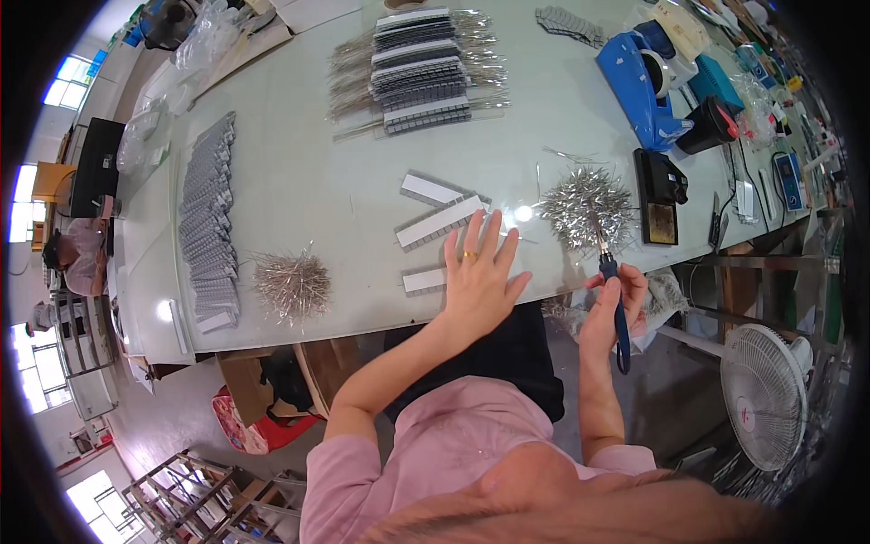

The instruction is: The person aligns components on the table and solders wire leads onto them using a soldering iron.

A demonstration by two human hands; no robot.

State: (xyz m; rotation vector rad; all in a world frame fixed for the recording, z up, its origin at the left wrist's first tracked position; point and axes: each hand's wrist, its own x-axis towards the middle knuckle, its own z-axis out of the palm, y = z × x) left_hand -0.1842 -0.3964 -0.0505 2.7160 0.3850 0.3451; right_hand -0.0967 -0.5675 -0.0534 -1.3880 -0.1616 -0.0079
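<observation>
My left hand (478, 276) lies flat on the glass table top (299, 181), fingers spread, a ring on one finger; it rests on the end of a grey-and-white component strip (424, 280). Two more such strips (441, 222) lie just beyond its fingertips. My right hand (614, 308) grips blue-handled pliers (618, 313) near the table's front edge. The pliers' tip points into a shiny heap of small metal parts (584, 210).
Another heap of wire parts (292, 285) lies front left, beside a long row of grey strips (208, 227). Stacked strips with leads (419, 68) sit at the back. A blue tape dispenser (642, 82), a black device (658, 195) and a fan (764, 396) are to the right.
</observation>
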